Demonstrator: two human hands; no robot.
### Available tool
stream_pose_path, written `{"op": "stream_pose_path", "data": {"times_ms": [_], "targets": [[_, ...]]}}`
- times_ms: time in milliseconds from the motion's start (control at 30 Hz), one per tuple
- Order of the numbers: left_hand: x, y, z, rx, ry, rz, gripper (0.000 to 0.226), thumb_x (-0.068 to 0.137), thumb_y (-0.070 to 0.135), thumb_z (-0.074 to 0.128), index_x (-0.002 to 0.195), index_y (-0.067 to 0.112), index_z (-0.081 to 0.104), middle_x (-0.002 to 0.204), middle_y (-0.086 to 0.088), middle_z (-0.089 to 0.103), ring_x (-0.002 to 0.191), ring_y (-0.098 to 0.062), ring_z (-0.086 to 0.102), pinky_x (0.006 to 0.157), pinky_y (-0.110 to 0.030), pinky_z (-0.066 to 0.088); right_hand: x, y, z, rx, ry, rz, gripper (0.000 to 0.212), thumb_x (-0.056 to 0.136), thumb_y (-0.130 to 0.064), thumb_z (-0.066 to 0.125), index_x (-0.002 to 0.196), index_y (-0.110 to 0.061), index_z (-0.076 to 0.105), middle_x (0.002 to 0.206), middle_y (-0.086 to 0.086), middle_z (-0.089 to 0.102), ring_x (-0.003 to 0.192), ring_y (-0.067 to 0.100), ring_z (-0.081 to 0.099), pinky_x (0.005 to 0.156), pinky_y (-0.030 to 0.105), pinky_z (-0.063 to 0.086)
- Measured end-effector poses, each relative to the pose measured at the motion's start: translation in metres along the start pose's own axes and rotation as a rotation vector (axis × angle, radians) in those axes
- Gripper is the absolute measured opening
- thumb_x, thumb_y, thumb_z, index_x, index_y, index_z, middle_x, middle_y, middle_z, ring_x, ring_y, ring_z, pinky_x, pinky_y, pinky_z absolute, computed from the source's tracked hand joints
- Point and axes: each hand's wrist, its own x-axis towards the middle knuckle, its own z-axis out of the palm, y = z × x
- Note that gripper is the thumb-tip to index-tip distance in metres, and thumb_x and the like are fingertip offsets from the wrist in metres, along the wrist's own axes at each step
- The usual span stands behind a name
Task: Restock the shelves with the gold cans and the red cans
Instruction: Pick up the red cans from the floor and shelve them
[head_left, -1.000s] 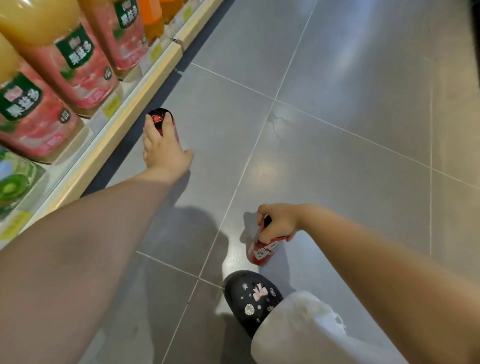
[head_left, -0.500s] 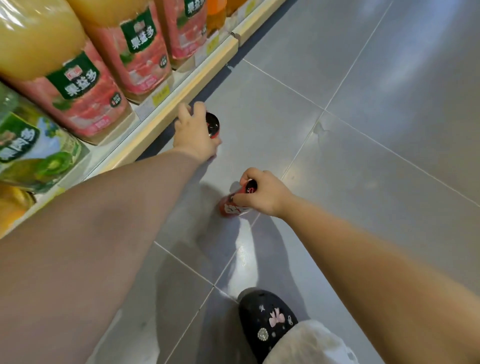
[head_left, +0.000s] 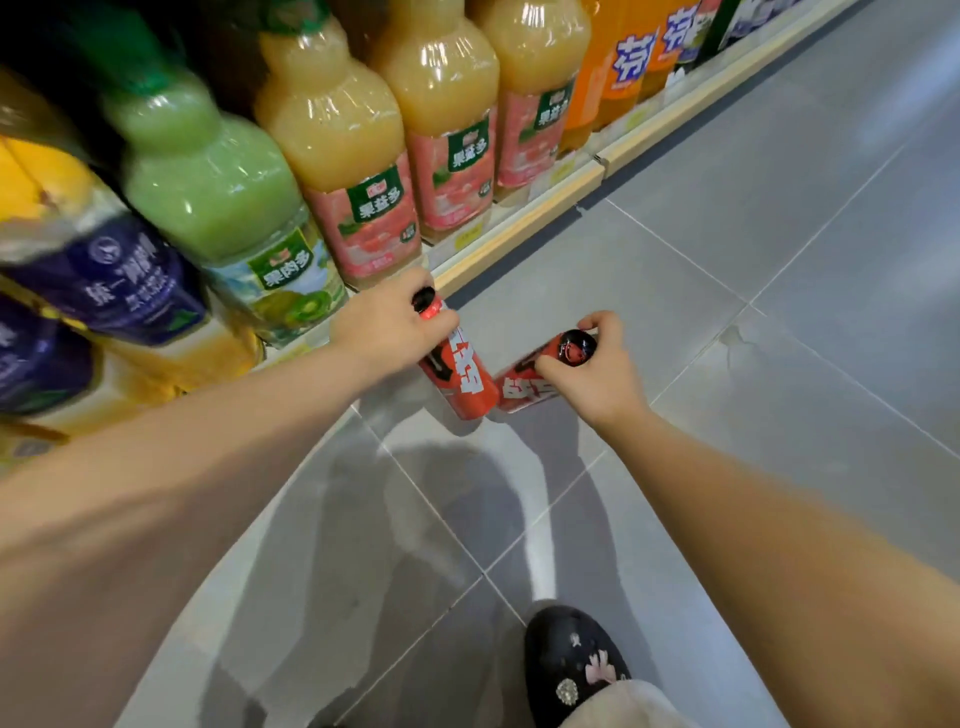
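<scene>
Both hands hold 1 red can each by the top end, just in front of the shelf edge (head_left: 519, 228): left hand (head_left: 384, 325) on the left can (head_left: 460, 374), right hand (head_left: 597, 369) on the right can (head_left: 530, 379), bases touching. Likely rigid, smooth, slippery; a mid-body grip seems safer.

A low shelf (head_left: 519, 221) with a pale wooden front edge runs along a grey tiled floor (head_left: 727, 234), its edge passing just beyond the left hand's fingers (head_left: 415, 291). Directly on the shelf stand large juice bottles: a green one (head_left: 208, 176) to the left of those fingers, three peach-coloured ones with pink labels (head_left: 343, 135) just behind them, and orange ones (head_left: 613, 62) farther along. On the floor, well below both sets of fingers and nearer the viewer, rests a black shoe (head_left: 566, 654); a chipped tile corner (head_left: 737, 335) lies to the right of the right hand's fingers (head_left: 597, 322).
</scene>
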Motion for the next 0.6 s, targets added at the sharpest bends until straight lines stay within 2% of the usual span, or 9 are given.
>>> {"op": "stream_pose_path", "data": {"times_ms": [67,133,200,267,333,400,433,600], "targets": [[-0.013,0.004,-0.030,0.085,0.020,0.033,0.046,0.073,0.069,0.046,0.101,0.033,0.051,0.106,0.001,0.064,0.089,-0.025,0.059,0.064,-0.030,0.037,-0.004,-0.022,0.007,0.087,0.022,-0.055,0.059,0.056,-0.048,0.067,0.103,-0.043,0.032,0.092,-0.017,0.052,0.087,0.010,0.059,0.065,0.027,0.051],[-0.025,0.010,-0.062,0.144,0.033,0.071,0.054,0.071,0.080,0.044,0.103,0.037,0.048,0.112,0.001,0.062,0.092,-0.023,0.057,0.065,-0.030,0.036,-0.008,-0.044,0.014,0.144,0.059,-0.107,0.059,0.055,-0.047,0.068,0.101,-0.047,0.032,0.092,-0.020,0.052,0.087,0.008,0.058,0.071,0.032,0.053],[-0.034,0.015,-0.095,0.172,0.038,0.117,0.045,0.069,0.080,0.044,0.094,0.043,0.042,0.107,0.004,0.061,0.088,-0.016,0.054,0.064,-0.030,0.038,-0.011,-0.069,0.020,0.197,0.094,-0.156,0.058,0.055,-0.047,0.070,0.101,-0.050,0.034,0.093,-0.021,0.053,0.088,0.004,0.057,0.078,0.036,0.053],[-0.039,0.021,-0.128,0.194,0.075,0.137,0.045,0.068,0.078,0.042,0.091,0.040,0.045,0.101,0.006,0.060,0.087,-0.016,0.055,0.063,-0.029,0.041,-0.010,-0.097,0.023,0.237,0.103,-0.211,0.057,0.056,-0.047,0.072,0.100,-0.054,0.037,0.094,-0.023,0.056,0.089,-0.002,0.058,0.083,0.035,0.052],[-0.042,0.028,-0.161,0.171,0.167,0.113,0.049,0.065,0.076,0.044,0.092,0.035,0.051,0.096,0.007,0.061,0.085,-0.018,0.057,0.063,-0.031,0.046,-0.010,-0.129,0.021,0.267,0.092,-0.286,0.054,0.056,-0.045,0.074,0.095,-0.058,0.039,0.089,-0.032,0.058,0.088,-0.013,0.056,0.081,0.028,0.049],[-0.045,0.037,-0.194,0.126,0.260,0.067,0.044,0.062,0.067,0.054,0.092,0.035,0.052,0.099,0.006,0.062,0.089,-0.019,0.058,0.071,-0.034,0.049,-0.011,-0.164,0.015,0.247,0.080,-0.392,0.054,0.056,-0.047,0.074,0.095,-0.057,0.039,0.090,-0.047,0.051,0.087,-0.025,0.049,0.075,0.017,0.043],[-0.047,0.041,-0.209,0.103,0.297,0.054,0.041,0.061,0.063,0.056,0.091,0.036,0.052,0.100,0.006,0.062,0.090,-0.018,0.058,0.074,-0.034,0.048,-0.012,-0.181,0.010,0.227,0.080,-0.444,0.054,0.056,-0.050,0.074,0.096,-0.057,0.038,0.090,-0.049,0.049,0.087,-0.028,0.047,0.074,0.014,0.040],[-0.058,0.070,-0.284,0.044,0.413,0.095,0.029,0.063,0.047,0.068,0.088,0.035,0.059,0.098,0.006,0.064,0.093,-0.018,0.059,0.076,-0.030,0.046,-0.016,-0.267,-0.012,0.239,0.090,-0.655,0.039,0.058,-0.055,0.071,0.090,-0.047,0.050,0.088,-0.028,0.058,0.086,-0.019,0.053,0.075,0.017,0.044]]}}
